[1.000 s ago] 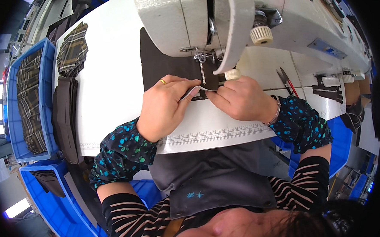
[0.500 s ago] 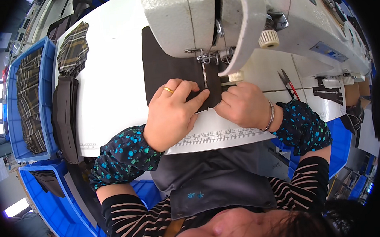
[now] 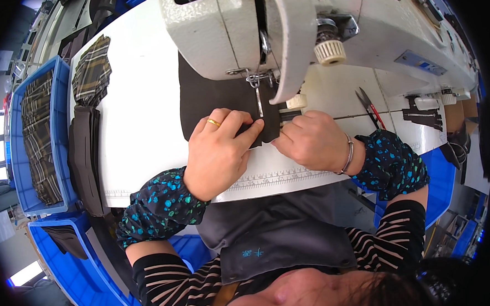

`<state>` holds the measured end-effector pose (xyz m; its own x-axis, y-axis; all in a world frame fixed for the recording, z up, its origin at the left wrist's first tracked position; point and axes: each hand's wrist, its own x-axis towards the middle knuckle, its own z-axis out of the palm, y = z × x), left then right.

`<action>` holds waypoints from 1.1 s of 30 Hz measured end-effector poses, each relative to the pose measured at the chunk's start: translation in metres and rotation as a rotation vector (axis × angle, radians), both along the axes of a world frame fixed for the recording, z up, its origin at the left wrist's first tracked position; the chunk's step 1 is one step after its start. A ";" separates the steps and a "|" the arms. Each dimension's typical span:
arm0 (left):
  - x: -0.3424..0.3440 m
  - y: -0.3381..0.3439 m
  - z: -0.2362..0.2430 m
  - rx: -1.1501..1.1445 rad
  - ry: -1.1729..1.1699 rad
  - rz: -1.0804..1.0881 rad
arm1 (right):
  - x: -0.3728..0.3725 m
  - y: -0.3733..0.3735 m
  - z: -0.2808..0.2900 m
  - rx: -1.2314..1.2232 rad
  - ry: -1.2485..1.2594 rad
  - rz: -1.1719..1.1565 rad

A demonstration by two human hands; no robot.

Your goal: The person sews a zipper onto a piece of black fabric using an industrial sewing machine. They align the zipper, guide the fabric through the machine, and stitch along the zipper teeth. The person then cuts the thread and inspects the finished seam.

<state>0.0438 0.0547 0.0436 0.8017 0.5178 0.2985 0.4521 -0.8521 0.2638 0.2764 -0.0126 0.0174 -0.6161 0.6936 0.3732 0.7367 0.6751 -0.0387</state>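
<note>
A white tabletop (image 3: 139,142) with a ruler strip along its near edge stretches across the view. A white sewing machine (image 3: 217,38) stands over its far side. Off the left end sit two blue bins, the upper bin (image 3: 59,135) holding plaid pieces, the lower bin (image 3: 68,267) some dark ones. The dark cloth (image 3: 214,93) lies flat on the tabletop, partly beneath the machine's head and presser foot. At the left end, a dark folded stack (image 3: 84,156) lies just nearer than a plaid cloth pile (image 3: 92,69). The left hand (image 3: 217,149) rests on the dark cloth, fingers bent and the index stretched toward the strip of teeth; whether the thumb pinches the edge I cannot tell. The right hand (image 3: 313,141) has its fingers curled together, pinching the cloth's near right corner. Right of it lie red-handled scissors (image 3: 370,107). A zipper (image 3: 259,102) runs from the presser foot to the left index fingertip
</note>
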 end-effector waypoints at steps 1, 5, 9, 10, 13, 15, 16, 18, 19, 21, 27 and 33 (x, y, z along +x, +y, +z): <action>0.000 0.000 0.000 -0.006 -0.001 -0.001 | 0.000 0.000 0.000 -0.004 -0.003 0.001; 0.000 0.000 -0.003 -0.021 -0.004 -0.001 | 0.000 -0.001 -0.001 -0.007 0.007 -0.007; 0.000 -0.001 -0.003 -0.028 -0.007 0.002 | -0.001 -0.001 0.000 -0.001 0.007 -0.009; 0.001 -0.001 -0.003 -0.031 -0.009 0.000 | -0.001 -0.001 0.000 0.001 0.002 -0.009; 0.002 -0.001 -0.003 -0.042 -0.001 0.005 | 0.000 -0.001 -0.001 -0.005 0.013 -0.007; 0.001 -0.001 -0.004 -0.034 0.018 -0.005 | 0.000 -0.001 -0.001 -0.017 0.009 -0.013; 0.000 -0.001 -0.005 -0.022 0.032 -0.017 | 0.000 -0.001 -0.001 -0.022 0.007 -0.017; -0.001 -0.002 -0.004 -0.017 0.056 -0.029 | 0.003 0.000 0.004 -0.035 0.037 0.010; -0.001 -0.005 -0.002 -0.024 0.066 -0.028 | 0.005 0.000 0.007 -0.040 0.052 0.026; -0.001 -0.006 0.003 -0.035 0.079 -0.036 | 0.010 0.003 0.016 -0.012 0.146 -0.042; 0.000 -0.004 -0.002 -0.008 0.068 -0.050 | -0.002 0.006 0.001 0.071 0.185 -0.171; 0.002 0.002 -0.009 -0.050 -0.039 -0.098 | -0.005 0.000 0.002 0.024 0.118 -0.175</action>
<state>0.0459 0.0568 0.0349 0.8372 0.4530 0.3062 0.3562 -0.8767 0.3232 0.2718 -0.0130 0.0197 -0.4380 0.7761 0.4537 0.8340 0.5391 -0.1171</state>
